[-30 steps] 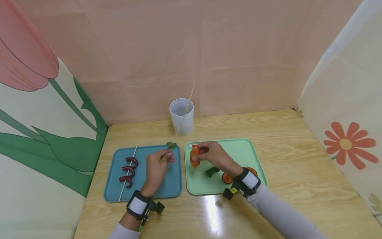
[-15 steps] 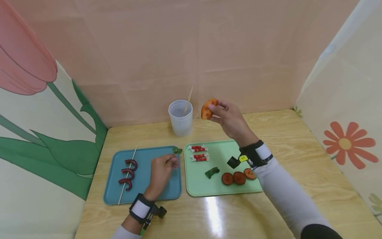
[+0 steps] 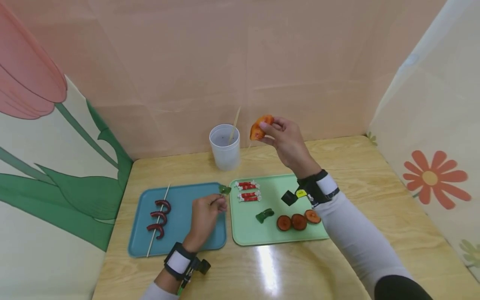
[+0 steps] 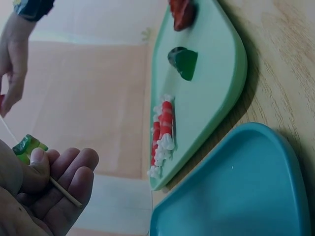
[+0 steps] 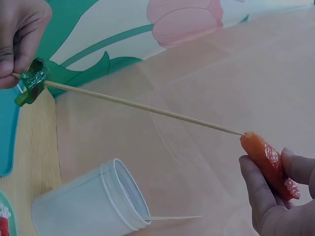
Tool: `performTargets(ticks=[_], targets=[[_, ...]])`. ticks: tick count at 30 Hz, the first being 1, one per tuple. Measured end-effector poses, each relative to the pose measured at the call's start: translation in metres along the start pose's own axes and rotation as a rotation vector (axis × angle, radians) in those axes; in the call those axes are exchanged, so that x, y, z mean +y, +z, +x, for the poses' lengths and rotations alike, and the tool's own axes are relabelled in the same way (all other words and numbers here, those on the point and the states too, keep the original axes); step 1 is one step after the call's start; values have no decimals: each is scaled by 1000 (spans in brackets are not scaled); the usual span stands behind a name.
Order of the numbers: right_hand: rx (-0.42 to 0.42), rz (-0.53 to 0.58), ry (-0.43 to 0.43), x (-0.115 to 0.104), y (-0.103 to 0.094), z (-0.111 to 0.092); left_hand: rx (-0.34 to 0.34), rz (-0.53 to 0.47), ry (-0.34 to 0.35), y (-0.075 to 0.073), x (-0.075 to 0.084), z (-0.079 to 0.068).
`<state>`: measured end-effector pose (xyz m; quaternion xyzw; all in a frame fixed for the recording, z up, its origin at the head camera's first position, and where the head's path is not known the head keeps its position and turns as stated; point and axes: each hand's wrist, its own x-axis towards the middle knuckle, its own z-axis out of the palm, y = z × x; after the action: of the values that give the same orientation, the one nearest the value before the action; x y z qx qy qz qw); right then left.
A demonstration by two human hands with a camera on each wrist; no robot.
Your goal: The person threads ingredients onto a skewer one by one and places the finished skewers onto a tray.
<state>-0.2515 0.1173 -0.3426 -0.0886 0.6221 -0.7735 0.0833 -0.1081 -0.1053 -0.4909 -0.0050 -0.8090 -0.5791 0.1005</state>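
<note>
Orange and soft-looking, the orange slice (image 5: 269,164) sits pinched between the thumb and fingertips of the right hand (image 3: 285,139), held up in the air beside the white cup (image 3: 225,146), with the tip of the thin wooden skewer (image 5: 142,106) just touching its end. It looks light, pliable and perhaps a little slick, so a grip on both flat faces near the middle seems safest, keeping fingers off the line of the point. The skewer looks stiff but slender and likely to bow or snap under side load; it already carries a green piece (image 5: 30,81) close to the left hand (image 3: 204,216), whose curled fingers pinch the stick's lower end over the blue tray (image 3: 176,246). That tray holds a loaded skewer with dark red curled pieces (image 3: 159,217). On the green tray (image 3: 277,239) lie red-and-white pieces (image 3: 248,191), another green piece (image 3: 264,215) and round slices (image 3: 298,221), all resting on the wooden tabletop (image 3: 356,166).
</note>
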Motion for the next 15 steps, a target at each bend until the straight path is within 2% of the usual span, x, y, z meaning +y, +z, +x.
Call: performTargets(ticks=[6,15], targets=[[3,-3,14,6,2,1,10,-2,-20,0,1,-1],[-135,-53,-23,17,10,-7,15,4,0,1,2,0]])
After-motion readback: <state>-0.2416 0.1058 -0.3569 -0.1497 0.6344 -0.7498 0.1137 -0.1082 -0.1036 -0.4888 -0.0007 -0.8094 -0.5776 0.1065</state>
